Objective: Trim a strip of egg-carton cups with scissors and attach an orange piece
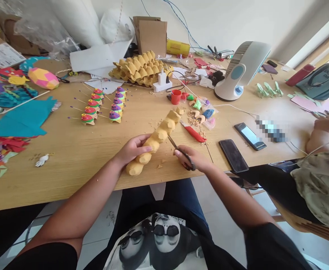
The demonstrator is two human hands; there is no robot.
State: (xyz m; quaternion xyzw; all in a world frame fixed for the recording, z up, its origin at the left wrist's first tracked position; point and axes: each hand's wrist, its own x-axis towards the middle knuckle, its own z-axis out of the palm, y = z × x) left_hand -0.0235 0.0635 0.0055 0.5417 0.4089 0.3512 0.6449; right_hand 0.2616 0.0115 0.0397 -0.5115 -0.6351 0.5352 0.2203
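Note:
My left hand (pixel 133 149) grips a long yellow strip of egg-carton cups (pixel 156 138) that lies slantwise on the wooden table (pixel 77 150) near its front edge. My right hand (pixel 189 157) is closed round the handles of a pair of scissors (pixel 178 149), whose blades point up-left and touch the strip's right side. Small yellow scraps lie beside the strip.
A red utility knife (pixel 193 133) and two phones (pixel 233 154) lie to the right. Painted carton figures on sticks (pixel 102 107), a pile of yellow carton (pixel 139 67), a white fan (pixel 242 69) and coloured paper (pixel 23 116) fill the table. Another person (pixel 319 183) sits at the right.

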